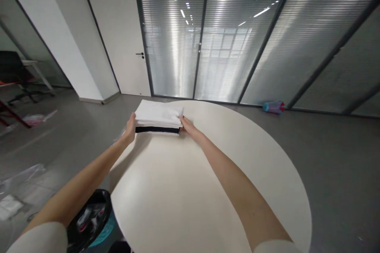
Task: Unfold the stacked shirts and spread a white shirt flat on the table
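Stack [158,113] btwn L hand [130,130], R hand [187,125]

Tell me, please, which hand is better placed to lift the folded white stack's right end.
Probably the right hand: it is gripping that end of the white stack, while the left hand is against the opposite end.

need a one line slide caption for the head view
Left hand and right hand at opposite ends of a white-and-black folded stack on a pale table.
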`<action>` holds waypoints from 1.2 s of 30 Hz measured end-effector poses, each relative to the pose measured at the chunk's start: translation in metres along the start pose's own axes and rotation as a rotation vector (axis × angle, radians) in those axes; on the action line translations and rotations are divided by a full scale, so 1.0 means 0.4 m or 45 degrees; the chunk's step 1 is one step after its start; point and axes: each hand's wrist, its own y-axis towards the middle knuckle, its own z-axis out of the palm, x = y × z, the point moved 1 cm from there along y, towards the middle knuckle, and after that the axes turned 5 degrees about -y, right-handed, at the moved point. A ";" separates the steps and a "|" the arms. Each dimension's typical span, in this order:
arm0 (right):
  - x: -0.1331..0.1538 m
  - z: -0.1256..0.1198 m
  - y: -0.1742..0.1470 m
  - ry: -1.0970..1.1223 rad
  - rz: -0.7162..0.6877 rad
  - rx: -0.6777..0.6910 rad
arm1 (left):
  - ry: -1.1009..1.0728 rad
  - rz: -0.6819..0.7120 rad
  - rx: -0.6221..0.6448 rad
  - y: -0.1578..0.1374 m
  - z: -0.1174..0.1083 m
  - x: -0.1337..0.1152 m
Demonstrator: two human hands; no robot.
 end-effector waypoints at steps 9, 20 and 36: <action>0.133 0.058 -0.077 -1.095 -0.780 -0.124 | 0.028 -0.011 -0.105 -0.038 -0.081 -0.046; 0.317 0.016 -0.028 -1.731 -0.536 -0.254 | 0.093 0.430 -0.274 -0.167 -0.165 -0.078; 0.000 -0.225 -0.582 -1.669 -0.167 0.107 | 0.659 1.101 1.273 -0.481 0.208 -0.152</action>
